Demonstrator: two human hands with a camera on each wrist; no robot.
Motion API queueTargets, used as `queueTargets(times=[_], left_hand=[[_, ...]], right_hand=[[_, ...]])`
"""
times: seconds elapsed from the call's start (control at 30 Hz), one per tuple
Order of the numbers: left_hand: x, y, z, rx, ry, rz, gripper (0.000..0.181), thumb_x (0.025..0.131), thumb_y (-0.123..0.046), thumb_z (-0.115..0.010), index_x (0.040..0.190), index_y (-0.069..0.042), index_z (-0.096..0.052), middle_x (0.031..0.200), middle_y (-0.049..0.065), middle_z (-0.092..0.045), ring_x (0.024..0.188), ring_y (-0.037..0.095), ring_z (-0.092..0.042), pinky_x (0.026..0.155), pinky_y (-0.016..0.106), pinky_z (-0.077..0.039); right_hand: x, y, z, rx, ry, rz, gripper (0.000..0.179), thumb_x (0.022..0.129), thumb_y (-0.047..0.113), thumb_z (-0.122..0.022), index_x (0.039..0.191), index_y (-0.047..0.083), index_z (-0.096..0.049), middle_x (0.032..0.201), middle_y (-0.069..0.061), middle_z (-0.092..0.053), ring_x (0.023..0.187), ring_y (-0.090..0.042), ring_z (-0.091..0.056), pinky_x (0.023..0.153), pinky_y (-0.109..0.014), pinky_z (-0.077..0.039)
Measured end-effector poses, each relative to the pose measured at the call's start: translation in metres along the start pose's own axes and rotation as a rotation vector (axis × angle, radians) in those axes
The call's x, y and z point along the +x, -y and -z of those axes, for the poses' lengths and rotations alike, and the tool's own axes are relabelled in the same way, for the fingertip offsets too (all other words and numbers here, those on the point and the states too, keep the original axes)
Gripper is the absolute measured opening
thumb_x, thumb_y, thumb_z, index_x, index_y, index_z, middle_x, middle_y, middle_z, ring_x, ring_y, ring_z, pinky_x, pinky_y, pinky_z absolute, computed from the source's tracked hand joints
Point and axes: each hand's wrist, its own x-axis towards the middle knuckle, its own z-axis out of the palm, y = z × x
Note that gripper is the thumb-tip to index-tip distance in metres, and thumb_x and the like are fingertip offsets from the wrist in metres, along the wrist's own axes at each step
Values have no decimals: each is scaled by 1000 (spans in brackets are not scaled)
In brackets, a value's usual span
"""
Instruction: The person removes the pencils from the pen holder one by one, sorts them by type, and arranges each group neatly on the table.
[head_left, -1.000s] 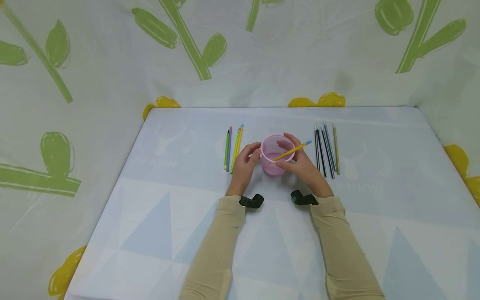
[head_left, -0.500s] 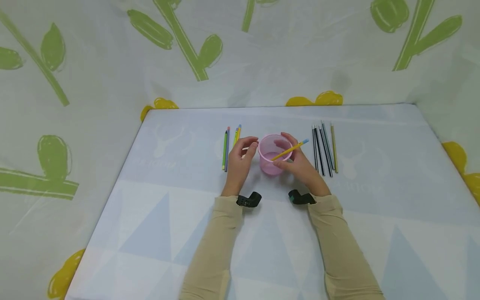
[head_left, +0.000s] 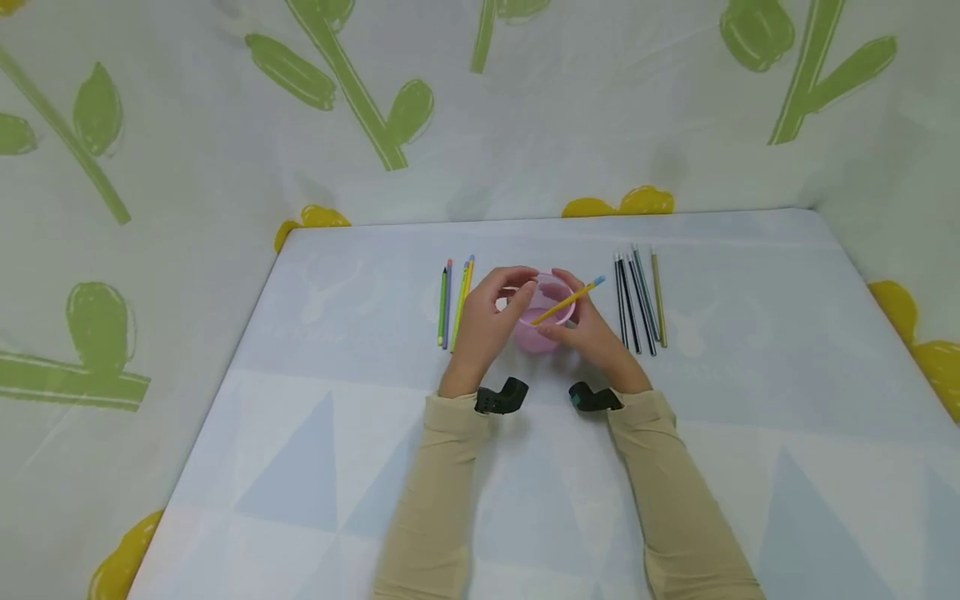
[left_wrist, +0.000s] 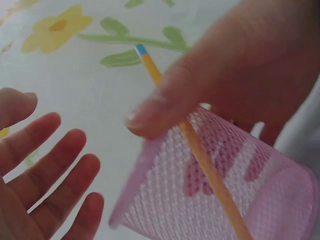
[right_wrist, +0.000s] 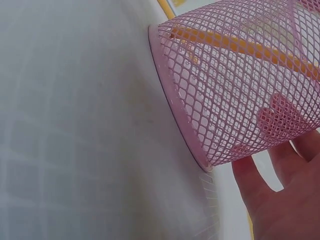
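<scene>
A pink mesh pencil cup (head_left: 536, 340) stands upright on the table in the head view. One yellow pencil (head_left: 572, 302) with a blue end leans inside it, that end sticking out past the rim on the right. My right hand (head_left: 592, 332) holds the cup from the right. In the left wrist view its thumb lies over the rim and pencil, and its fingers show through the mesh. Beside the cup's left rim is my left hand (head_left: 487, 321). Its fingers (left_wrist: 60, 175) are spread and gently bent in the left wrist view, apart from the cup and holding nothing.
Left of the cup lie several coloured pencils (head_left: 442, 308), green, purple and yellow, partly behind the left hand. On the right several dark pencils (head_left: 630, 308) and a gold one (head_left: 659, 300) lie side by side. A patterned cloth covers the table (head_left: 300, 467), with walls behind.
My left hand has come off the cup's left side and lifted, its fingers now near the rim. The right hand keeps its hold on the cup. The view has shifted slightly.
</scene>
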Motion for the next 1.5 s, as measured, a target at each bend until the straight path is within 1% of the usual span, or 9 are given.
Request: queueTargets(times=[0.23, 0.37, 0.53, 0.73, 0.97, 1.03, 1.2, 1.33, 1.5], left_hand=[[2, -7, -7, -24, 40, 24, 31, 88, -42, -50, 113, -24, -57, 108, -15, -56, 94, 2, -52, 80, 25, -45], [2, -9, -18, 28, 72, -32, 28, 89, -33, -53, 112, -18, -58, 104, -12, -56, 93, 2, -51, 79, 25, -46], [0, -14, -33, 274, 60, -161, 24, 88, -26, -54, 108, -16, -61, 103, -7, -58, 99, 5, -48, 81, 20, -42], [0, -16, -46, 585, -2, -175, 27, 85, -32, -55, 107, -19, -62, 102, -6, -59, 107, 11, -46, 97, 21, -29], [-2, -14, -52, 742, -49, -192, 23, 83, -33, -60, 99, -19, -67, 95, -5, -59, 100, 14, -51, 97, 26, -31], [-2, -13, -51, 746, -49, -207, 21, 82, -32, -61, 96, -18, -68, 93, -5, -59, 98, 14, -52, 96, 26, -32], [-2, -11, -45, 666, 2, -232, 17, 83, -29, -62, 94, -19, -69, 92, -7, -59, 96, 12, -52, 92, 24, -34], [-2, -10, -37, 510, 74, -227, 20, 84, -30, -61, 100, -19, -68, 98, -7, -59, 99, 9, -50, 90, 19, -36], [-2, -10, -24, 307, 109, -156, 27, 87, -29, -57, 109, -15, -65, 110, -5, -59, 103, 5, -50, 85, 17, -39]], right_hand=[[-2, -2, -1, 1, 0, 12, 78, 81, 13, -61, 142, 17, -14, 143, -11, -21, 126, -34, -25, 98, -55, -23], [-2, -2, -2, 20, 16, 80, 75, 81, 10, -60, 140, 13, -15, 141, -12, -25, 125, -32, -28, 98, -55, -23], [0, 1, -2, -6, 32, 139, 72, 80, 6, -58, 138, 2, -14, 137, -19, -29, 124, -31, -29, 100, -51, -22], [2, 7, 0, -94, 33, 176, 74, 80, -3, -59, 137, -2, -13, 137, -20, -27, 126, -32, -26, 102, -47, -23], [11, -13, 1, -166, 14, 158, 76, 81, 0, -60, 139, 2, -11, 136, -18, -30, 126, -29, -28, 102, -43, -25], [14, -19, 0, -155, 9, 154, 77, 81, 0, -60, 139, 3, -11, 135, -18, -31, 124, -29, -30, 101, -43, -26], [6, -4, -3, -82, 21, 138, 74, 82, -4, -57, 138, -1, -10, 134, -22, -31, 122, -32, -32, 99, -42, -31], [2, 3, -3, -55, 31, 153, 72, 82, -4, -54, 139, -1, -10, 136, -22, -29, 123, -33, -31, 99, -44, -30], [0, 0, -3, -39, 29, 132, 74, 83, 8, -58, 140, 7, -11, 140, -17, -25, 127, -33, -27, 99, -55, -22]])
